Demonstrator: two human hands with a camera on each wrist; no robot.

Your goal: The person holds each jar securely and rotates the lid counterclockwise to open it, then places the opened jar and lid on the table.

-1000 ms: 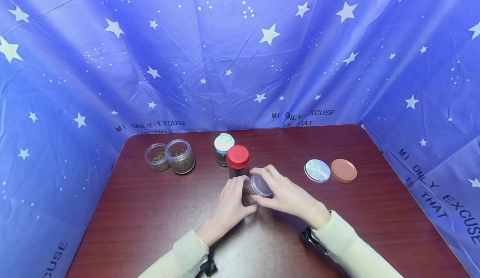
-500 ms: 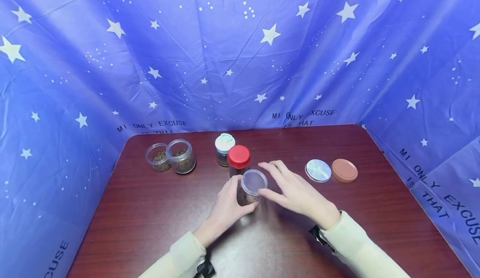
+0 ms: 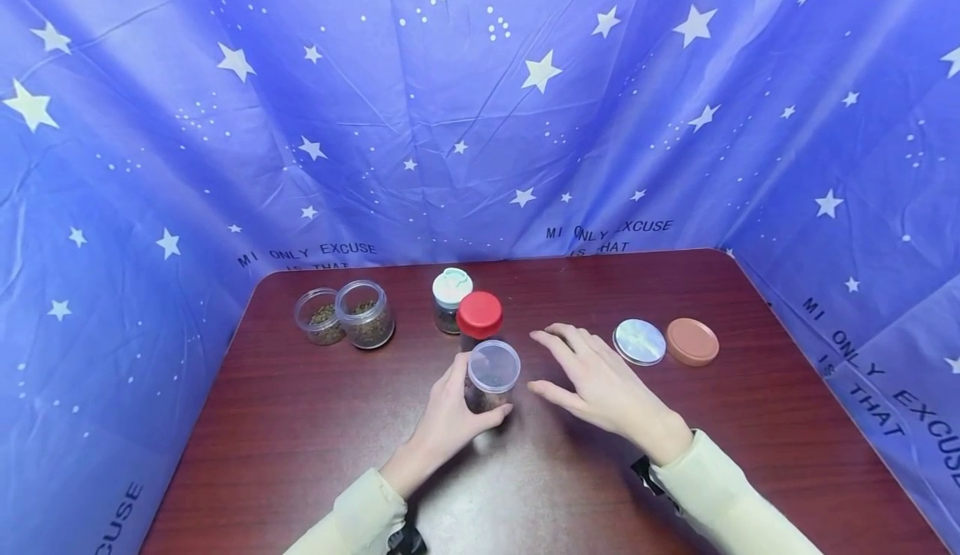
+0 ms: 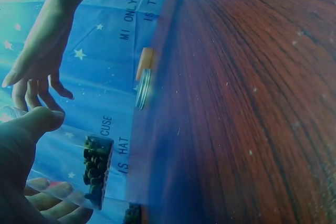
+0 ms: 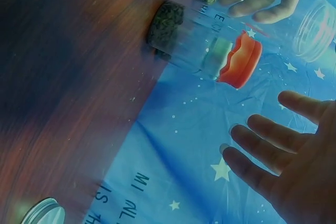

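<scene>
My left hand (image 3: 446, 417) grips a clear jar (image 3: 493, 376) around its side, thumb at the front. The jar stands upright, and in the left wrist view dark greenish-brown pellets (image 4: 96, 169) fill its bottom part. Its round clear top faces up. To the right of it, my right hand (image 3: 607, 388) holds nothing; its fingers are spread and loosely bent, apart from the jar. Just behind the gripped jar is a jar with a red cap (image 3: 480, 313), partly hidden by it in the head view.
A jar with a white flip-top cap (image 3: 452, 288) stands behind the red-capped one. At the back left are two lidless clear jars, a taller one (image 3: 365, 322) and a shorter one (image 3: 320, 322), holding pellets. A silvery lid (image 3: 639, 342) and an orange-brown lid (image 3: 692, 342) lie at the right.
The right hand has let go of the jar's top and drawn away to the right. The jar, tilted toward the right hand before, is now upright and slightly further left in the left hand.
</scene>
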